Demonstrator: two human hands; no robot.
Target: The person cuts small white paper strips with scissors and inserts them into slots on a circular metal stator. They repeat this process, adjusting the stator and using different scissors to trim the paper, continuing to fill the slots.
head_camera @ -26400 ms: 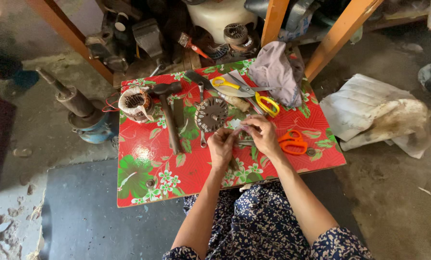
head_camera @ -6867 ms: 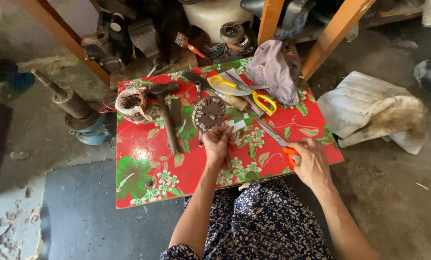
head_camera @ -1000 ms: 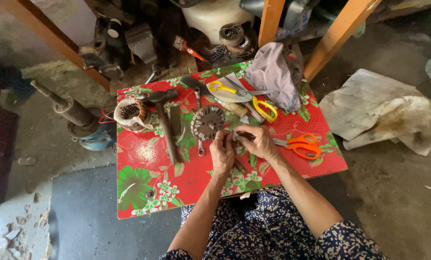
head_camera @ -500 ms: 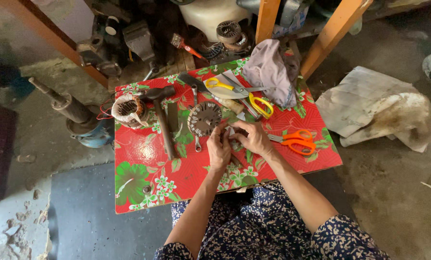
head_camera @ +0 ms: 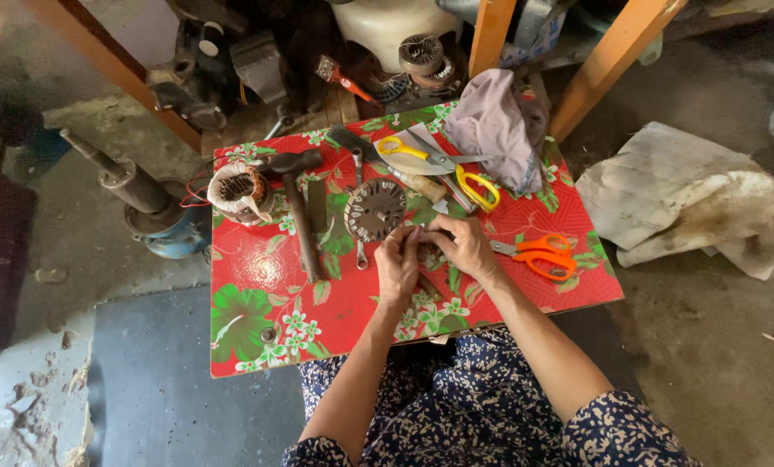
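Step in hand: fine fingerwork on a small piece, both hands brought together at the middle of the red flowered table (head_camera: pixel 257 285) — likely fitting or picking at a part just below the round toothed metal disc (head_camera: pixel 375 208).
Left hand (head_camera: pixel 396 266): fingers curled inward, tips meeting the other hand's at about 1 o'clock from its palm; pinched on something too small to make out.
Right hand (head_camera: pixel 465 246): fingers bent, tips pressed toward the left hand at 9 o'clock; cannot tell what is gripped, only that the grip is closed and tight.
Small piece: hidden between the fingertips, at the table's centre; shape and long axis not readable from here.
Toothed metal disc: flat on the cloth at 11 o'clock from the hands, just beside the fingertips; round, so no long axis — face up.
Next move, as a judgement: calls for a steady pinch and small, precise motion, with the disc kept from sliding.
Orange scissors (head_camera: pixel 543 254): at 3 o'clock from the right hand, near the wrist, blades pointing toward 9 o'clock, long axis roughly left to right.
Yellow scissors (head_camera: pixel 439 164): at 12 o'clock, beside the grey cloth (head_camera: pixel 495 125).
Hammer (head_camera: pixel 296 212): at 9 o'clock from the disc, handle running 12 to 6.
Wound coil (head_camera: pixel 238 192): at 9 o'clock from the hammer, near the table's left edge.
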